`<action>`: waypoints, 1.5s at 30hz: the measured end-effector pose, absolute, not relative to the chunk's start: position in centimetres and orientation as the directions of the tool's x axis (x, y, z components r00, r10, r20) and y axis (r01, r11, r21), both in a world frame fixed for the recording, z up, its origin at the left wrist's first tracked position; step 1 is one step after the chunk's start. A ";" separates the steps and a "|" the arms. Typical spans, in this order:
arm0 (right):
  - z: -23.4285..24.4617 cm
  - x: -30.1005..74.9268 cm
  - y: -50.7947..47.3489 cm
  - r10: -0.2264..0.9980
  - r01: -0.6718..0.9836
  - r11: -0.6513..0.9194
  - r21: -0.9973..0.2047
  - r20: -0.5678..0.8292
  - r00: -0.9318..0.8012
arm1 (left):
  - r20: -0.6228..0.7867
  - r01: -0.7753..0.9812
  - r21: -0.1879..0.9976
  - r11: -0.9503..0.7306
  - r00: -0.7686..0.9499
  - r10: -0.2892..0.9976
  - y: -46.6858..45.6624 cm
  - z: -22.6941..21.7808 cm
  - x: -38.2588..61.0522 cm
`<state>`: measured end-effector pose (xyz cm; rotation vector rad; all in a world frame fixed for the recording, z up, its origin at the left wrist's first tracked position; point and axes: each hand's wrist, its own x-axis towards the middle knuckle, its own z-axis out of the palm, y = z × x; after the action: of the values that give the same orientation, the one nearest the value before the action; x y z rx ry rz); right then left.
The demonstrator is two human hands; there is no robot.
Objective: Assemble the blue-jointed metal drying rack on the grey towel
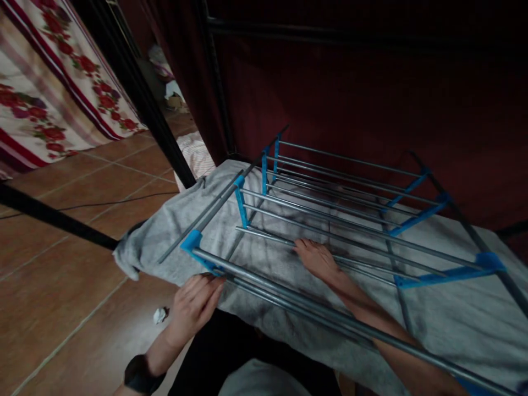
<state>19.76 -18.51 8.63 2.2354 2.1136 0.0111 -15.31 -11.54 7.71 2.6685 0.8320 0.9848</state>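
A metal rack (pixel 338 220) of grey bars joined by blue plastic brackets lies on its side on a grey cloth (pixel 462 319). My left hand (pixel 193 305) rests at the near left corner, fingers closed against the lowest bars beside a blue bracket (pixel 192 242). My right hand (pixel 317 258) reaches in between the bars. Its fingers are stretched out flat over a thin bar and the cloth. A black watch (pixel 140 374) sits on my left wrist.
Brown floor tiles (pixel 70 286) spread to the left, with a small crumpled white scrap (pixel 160 314) on them. Black frame poles (pixel 136 93) cross at the left. A flowered curtain (pixel 53 82) hangs far left. Dark red fabric (pixel 371 82) backs the rack.
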 end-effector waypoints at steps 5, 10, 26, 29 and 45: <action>8.1 20.5 -17.5 0.995 0.992 -0.090 0.087 -0.036 0.093 | 0.493 0.499 0.760 -0.416 -0.025 0.870 -5.9 7.1 -16.5; 7.6 21.1 -16.4 0.986 0.985 -0.142 0.099 -0.073 0.149 | 0.313 0.356 0.840 -0.409 0.297 0.902 2.4 6.5 -12.0; 6.4 22.2 -16.1 0.988 0.988 -0.145 0.054 -0.050 0.148 | 0.213 0.076 0.926 -0.369 0.702 0.679 7.4 2.1 -2.9; 6.4 22.3 -16.1 0.989 0.989 -0.139 0.058 -0.041 0.142 | 0.207 0.084 0.924 -0.372 0.709 0.674 7.5 2.5 -3.0; 6.9 22.3 -16.1 0.987 0.989 -0.143 0.036 -0.075 0.145 | 0.090 0.116 0.953 -0.279 0.773 0.628 8.8 3.3 -2.5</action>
<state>22.28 -16.11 6.92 2.3180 2.0046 -0.0508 -2.55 8.83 3.34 1.8117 0.5752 0.5521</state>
